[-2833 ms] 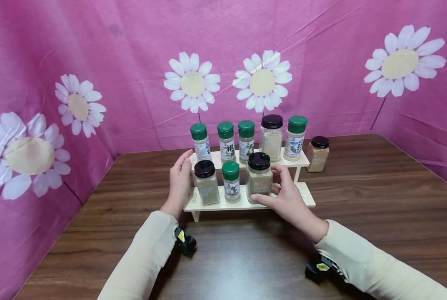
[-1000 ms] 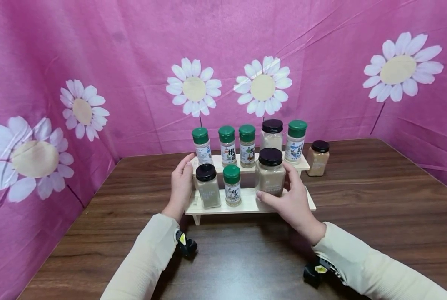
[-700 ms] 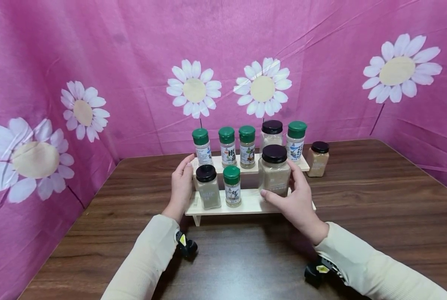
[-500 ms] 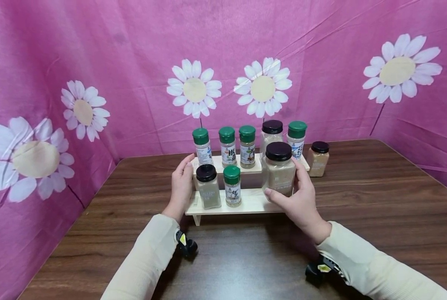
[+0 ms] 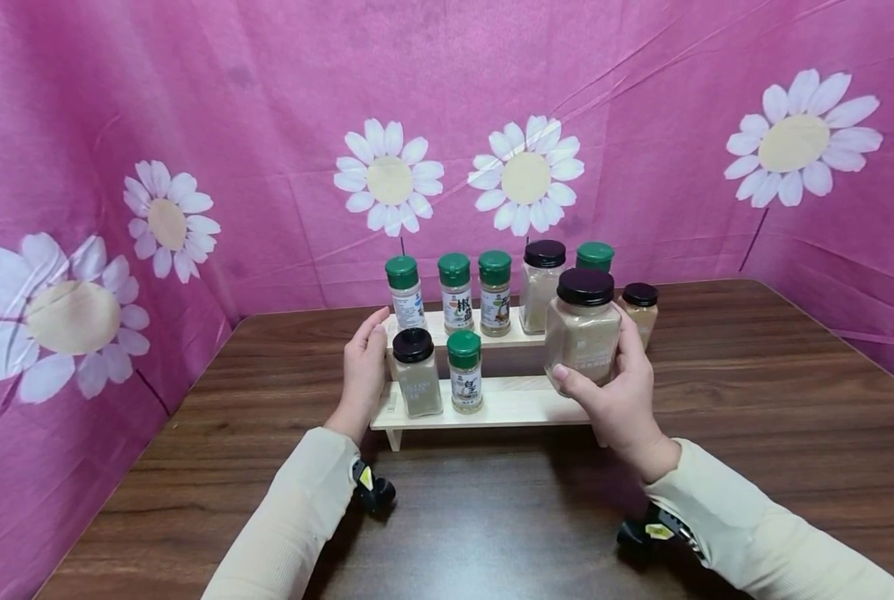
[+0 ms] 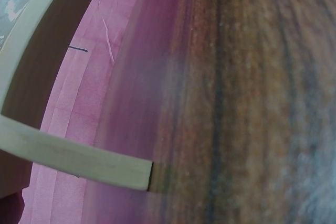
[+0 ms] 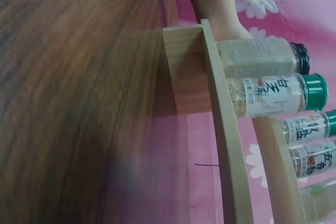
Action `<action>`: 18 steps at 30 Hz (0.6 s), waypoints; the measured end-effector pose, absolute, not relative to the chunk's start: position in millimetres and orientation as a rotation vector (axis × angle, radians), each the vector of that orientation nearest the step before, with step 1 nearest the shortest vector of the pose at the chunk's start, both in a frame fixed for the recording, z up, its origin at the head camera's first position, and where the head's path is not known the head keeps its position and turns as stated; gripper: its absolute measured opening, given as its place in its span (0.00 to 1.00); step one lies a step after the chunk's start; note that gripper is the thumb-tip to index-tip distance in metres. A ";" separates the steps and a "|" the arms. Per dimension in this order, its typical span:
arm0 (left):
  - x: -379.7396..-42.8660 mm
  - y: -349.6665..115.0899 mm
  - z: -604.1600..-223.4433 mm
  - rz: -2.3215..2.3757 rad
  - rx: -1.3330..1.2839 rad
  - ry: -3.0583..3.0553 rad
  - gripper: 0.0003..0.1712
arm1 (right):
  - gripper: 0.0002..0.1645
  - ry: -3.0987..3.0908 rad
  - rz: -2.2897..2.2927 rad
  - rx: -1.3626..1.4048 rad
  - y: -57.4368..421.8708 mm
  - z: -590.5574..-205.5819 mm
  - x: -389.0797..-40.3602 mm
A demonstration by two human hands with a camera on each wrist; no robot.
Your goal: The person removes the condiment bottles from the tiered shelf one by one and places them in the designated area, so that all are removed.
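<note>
My right hand (image 5: 630, 400) grips a square glass jar (image 5: 583, 337) with a black lid and pale tan powder, thumb in front. It holds the jar raised above the right end of a two-tier wooden spice rack (image 5: 517, 404). My left hand (image 5: 362, 371) rests against the rack's left end with fingers fairly straight; some fingertips are hidden. Beside it on the lower tier stand a black-lidded jar (image 5: 418, 383) and a green-capped spice bottle (image 5: 465, 379). The right wrist view shows this green-capped bottle (image 7: 268, 95) and the rack's edge (image 7: 226, 129), but not the held jar.
Along the upper tier are several green-capped bottles (image 5: 456, 300) and a black-lidded jar (image 5: 540, 292). Another small black-lidded jar (image 5: 644, 312) stands on the brown wooden table (image 5: 754, 400), right of the rack. A pink flowered cloth (image 5: 282, 208) hangs behind.
My right hand has lifted the black-lidded jar off the lower tier and moved it right and upward. My left hand has stayed at the rack's left end.
</note>
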State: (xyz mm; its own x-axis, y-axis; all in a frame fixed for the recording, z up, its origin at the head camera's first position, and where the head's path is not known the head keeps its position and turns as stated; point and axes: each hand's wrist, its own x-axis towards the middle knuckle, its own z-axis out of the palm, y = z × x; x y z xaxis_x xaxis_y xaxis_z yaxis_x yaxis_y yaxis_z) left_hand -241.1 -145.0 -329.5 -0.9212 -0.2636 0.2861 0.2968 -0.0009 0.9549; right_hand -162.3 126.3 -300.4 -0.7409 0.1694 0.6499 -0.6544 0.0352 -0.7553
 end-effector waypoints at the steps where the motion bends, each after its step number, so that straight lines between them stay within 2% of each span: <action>1: -241.4 -145.5 -329.9 -1.978 -0.035 -1.901 0.21 | 0.45 -1.715 1.768 0.487 127.6 -300.4 -162.4; 18: -239.4 -145.5 -328.6 -1.974 -0.038 -1.904 0.21 | 0.41 -1.609 1.533 0.488 158.2 -305.7 -170.9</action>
